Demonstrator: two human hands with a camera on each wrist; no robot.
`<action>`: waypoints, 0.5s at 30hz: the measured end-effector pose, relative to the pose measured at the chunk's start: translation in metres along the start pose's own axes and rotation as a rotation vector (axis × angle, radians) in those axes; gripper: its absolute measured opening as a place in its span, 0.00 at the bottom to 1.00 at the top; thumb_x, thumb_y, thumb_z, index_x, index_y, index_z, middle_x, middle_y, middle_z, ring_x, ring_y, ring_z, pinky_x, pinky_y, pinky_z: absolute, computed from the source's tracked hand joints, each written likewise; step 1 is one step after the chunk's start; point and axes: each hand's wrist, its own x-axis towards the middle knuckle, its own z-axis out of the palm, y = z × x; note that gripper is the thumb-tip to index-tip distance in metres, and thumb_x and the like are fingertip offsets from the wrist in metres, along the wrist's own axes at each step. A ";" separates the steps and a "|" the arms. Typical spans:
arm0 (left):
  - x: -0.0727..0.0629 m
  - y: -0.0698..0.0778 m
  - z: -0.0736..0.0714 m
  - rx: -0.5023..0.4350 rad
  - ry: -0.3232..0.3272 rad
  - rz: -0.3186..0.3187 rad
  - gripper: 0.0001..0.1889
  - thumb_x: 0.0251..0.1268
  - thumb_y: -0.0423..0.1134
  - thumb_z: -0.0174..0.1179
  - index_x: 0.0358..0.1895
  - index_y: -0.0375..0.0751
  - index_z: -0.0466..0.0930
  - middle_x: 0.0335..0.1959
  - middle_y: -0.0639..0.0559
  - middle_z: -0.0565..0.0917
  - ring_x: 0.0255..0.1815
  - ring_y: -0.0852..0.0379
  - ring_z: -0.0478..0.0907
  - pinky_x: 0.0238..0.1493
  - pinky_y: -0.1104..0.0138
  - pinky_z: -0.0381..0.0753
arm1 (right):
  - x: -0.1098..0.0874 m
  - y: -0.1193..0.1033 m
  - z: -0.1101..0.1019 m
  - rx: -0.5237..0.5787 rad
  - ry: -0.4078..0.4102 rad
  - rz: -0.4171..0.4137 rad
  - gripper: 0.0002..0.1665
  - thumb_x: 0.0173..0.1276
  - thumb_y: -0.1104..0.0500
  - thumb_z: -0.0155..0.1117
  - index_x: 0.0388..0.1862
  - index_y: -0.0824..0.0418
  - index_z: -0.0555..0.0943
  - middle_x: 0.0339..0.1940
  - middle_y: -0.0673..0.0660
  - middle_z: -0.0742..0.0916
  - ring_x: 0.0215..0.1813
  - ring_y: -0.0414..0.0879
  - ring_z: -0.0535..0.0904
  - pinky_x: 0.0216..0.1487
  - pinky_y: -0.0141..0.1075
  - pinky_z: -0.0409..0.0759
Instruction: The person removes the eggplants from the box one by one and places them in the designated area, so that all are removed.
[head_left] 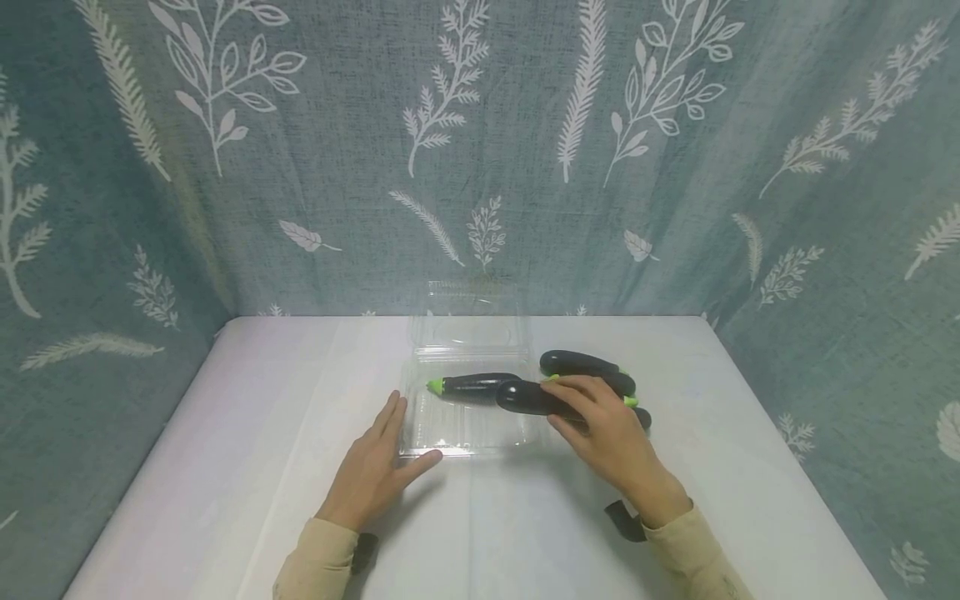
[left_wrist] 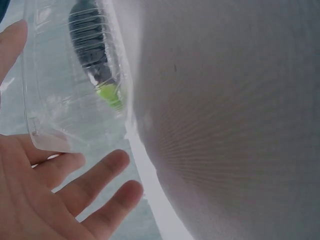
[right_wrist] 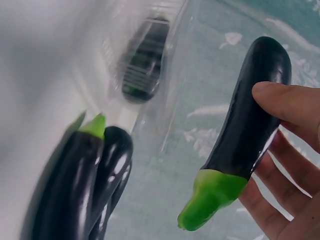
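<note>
A clear plastic clamshell box stands at the middle of the table, lid raised at the back. One dark eggplant with a green stem end lies inside. My left hand rests at the box's front left corner, thumb along the front edge and fingers extended along the left side. A second eggplant is in my right hand, pinched between thumb and fingers. In the head view, its rounded dark end overlaps the box's right side and the tip of the eggplant inside.
Several more eggplants lie in a group on the white table, just right of the box and partly hidden behind my right hand. A leaf-patterned curtain rises at the table's back and sides.
</note>
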 end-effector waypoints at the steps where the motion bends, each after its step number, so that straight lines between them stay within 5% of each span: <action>1: 0.000 0.000 0.000 0.001 -0.001 0.000 0.54 0.63 0.70 0.61 0.78 0.30 0.56 0.80 0.38 0.58 0.72 0.34 0.67 0.70 0.45 0.69 | -0.002 0.002 -0.001 0.002 0.003 0.002 0.29 0.59 0.61 0.79 0.60 0.55 0.84 0.58 0.54 0.84 0.61 0.52 0.79 0.61 0.44 0.80; 15: 0.001 0.000 0.000 0.003 -0.010 -0.010 0.55 0.63 0.71 0.60 0.79 0.31 0.55 0.80 0.39 0.57 0.71 0.33 0.68 0.70 0.44 0.69 | -0.025 0.032 -0.030 -0.056 0.020 0.034 0.31 0.57 0.64 0.80 0.61 0.58 0.83 0.57 0.56 0.84 0.60 0.53 0.79 0.62 0.43 0.77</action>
